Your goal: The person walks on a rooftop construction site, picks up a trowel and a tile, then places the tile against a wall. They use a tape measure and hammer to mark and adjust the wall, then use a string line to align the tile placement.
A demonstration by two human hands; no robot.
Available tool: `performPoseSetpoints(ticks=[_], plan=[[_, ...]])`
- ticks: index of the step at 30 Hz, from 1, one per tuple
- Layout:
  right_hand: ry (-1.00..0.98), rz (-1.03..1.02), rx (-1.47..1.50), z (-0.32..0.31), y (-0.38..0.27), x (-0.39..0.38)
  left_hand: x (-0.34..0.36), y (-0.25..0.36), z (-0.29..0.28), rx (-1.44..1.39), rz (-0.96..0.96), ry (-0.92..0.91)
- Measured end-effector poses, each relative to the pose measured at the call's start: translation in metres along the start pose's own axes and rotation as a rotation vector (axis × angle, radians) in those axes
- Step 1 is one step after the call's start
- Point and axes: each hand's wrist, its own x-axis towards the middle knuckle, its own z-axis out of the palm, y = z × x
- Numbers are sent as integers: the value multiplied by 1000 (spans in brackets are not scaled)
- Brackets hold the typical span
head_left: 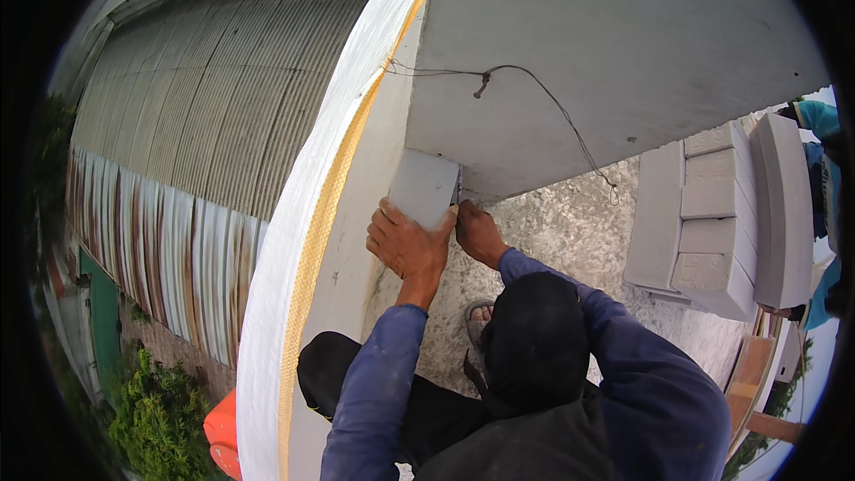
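Note:
A small, smooth grey block [426,185] stands against the foot of a large grey wall [606,44], on a pale ledge [378,142]. My left hand [410,240] grips the block's near end, its thumb along the right side and the other fingers bent over the left edge. Just right of it, my right hand [481,233] is closed, fingertips pinched at the block's right side near the dark joint with the wall. Whatever those fingertips hold is hidden. Both arms wear blue sleeves.
Several grey blocks [712,214] are stacked at right, beside another person's turquoise sleeve [819,114]. A thin wire [548,93] with a nail hangs across the wall. White sheeting with yellow edging [325,187] borders the left; corrugated roofs [223,71] lie beyond and lower.

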Motion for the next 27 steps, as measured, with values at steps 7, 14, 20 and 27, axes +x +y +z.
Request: performPoseSetpoints(ticks=[7,14,20,27], plan=[[-77,61,128,-10,-2,7,0,0,1,3,-6,-10],[-265,184,315,-9,-3,4,0,2,0,-3,-26,-38],[-236,116,226,-3,-2,-10,0,1,2,20,-4,10],[-74,26,173,-17,-4,-3,0,1,4,35,-7,24]])
